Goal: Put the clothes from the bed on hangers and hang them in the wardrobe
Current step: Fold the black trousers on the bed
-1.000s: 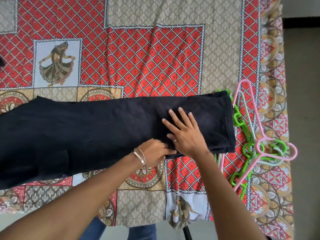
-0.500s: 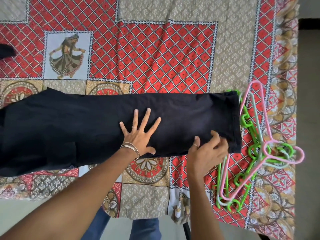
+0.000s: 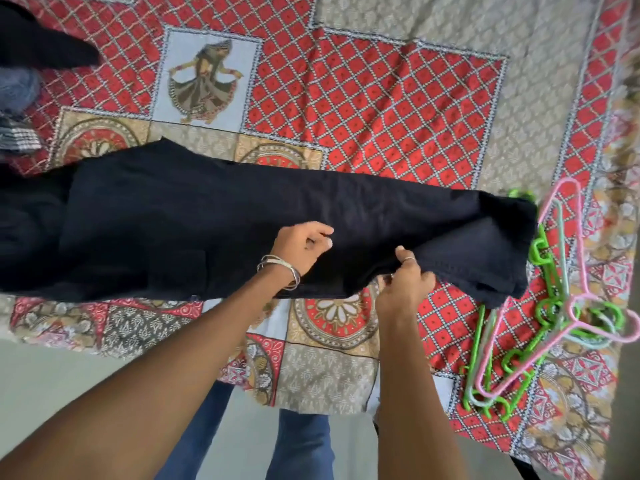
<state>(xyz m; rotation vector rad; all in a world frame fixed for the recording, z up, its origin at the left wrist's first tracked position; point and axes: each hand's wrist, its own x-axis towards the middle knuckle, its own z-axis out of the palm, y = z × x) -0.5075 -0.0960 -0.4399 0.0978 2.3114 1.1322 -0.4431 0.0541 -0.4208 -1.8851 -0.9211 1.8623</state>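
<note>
1. Black trousers [image 3: 207, 230]: soft, matte, faintly creased cloth, laid out long and flat across the bed, reaching from the left edge of view to just beside the hangers on the right.
2. Near edge of the trousers lifted in a small fold at the right hand; far end on the right slightly rumpled and doubled over.
3. Left hand [image 3: 301, 247] resting on top of the cloth near its middle, fingers curled in loosely, thin metal bangles [image 3: 278, 270] at the wrist; cannot tell whether any cloth is pinched in its grip.
4. Right hand [image 3: 407, 280] at the near hem, grip closed on the edge of the trousers, thumb on top with a ring, fingers tucked beneath the cloth.
5. Hangers [image 3: 554, 306]: a loose pile of thin plastic ones, pink, pale green and bright green, some with chain-like loops, hooks tangled together, lying at the right of the bed, partly touching the trouser end.
6. Bedsheet [image 3: 363, 116]: printed cotton, red diamond lattice, beige panels, round floral medallions, a dancer figure in one square; wide open stretch behind the trousers.
7. More dark clothes [image 3: 41, 43] heaped at the far left corner, partly blurred.
8. Near edge of the bed running below the arms, plain pale floor beyond it; legs in blue jeans [image 3: 298, 445] close against that edge.
</note>
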